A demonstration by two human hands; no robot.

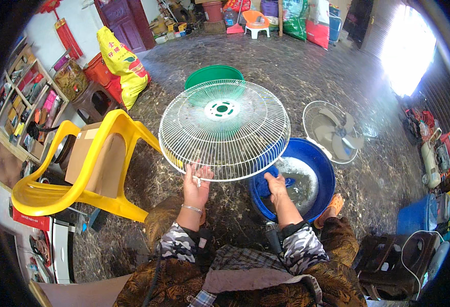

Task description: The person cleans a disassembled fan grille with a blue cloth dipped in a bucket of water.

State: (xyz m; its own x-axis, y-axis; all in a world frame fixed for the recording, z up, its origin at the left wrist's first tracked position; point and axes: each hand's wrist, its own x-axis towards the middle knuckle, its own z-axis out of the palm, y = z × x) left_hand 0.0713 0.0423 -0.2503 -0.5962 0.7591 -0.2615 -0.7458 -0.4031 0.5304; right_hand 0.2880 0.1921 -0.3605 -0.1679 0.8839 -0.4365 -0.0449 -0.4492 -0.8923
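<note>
A white wire fan guard (225, 138) with a round hub plate is held up in front of me, tilted. At its near left rim, my left hand (196, 187) grips the wire edge, palm up and fingers partly behind the wires. My right hand (275, 185) is closed on a blue cloth (264, 180) by the guard's near right rim; its exact folds are hard to make out. Beneath that hand stands a blue basin (328, 176) of foamy water. A green basin (204, 74) shows beyond the guard, partly hidden by it.
On the floor to the right lie another fan guard (313, 113) and grey fan blades (337, 134). A yellow plastic chair (81, 189) bearing a cardboard box (113, 163) stands at left. Behind it is a yellow sack (125, 71). A brown stool (393, 261) sits at lower right.
</note>
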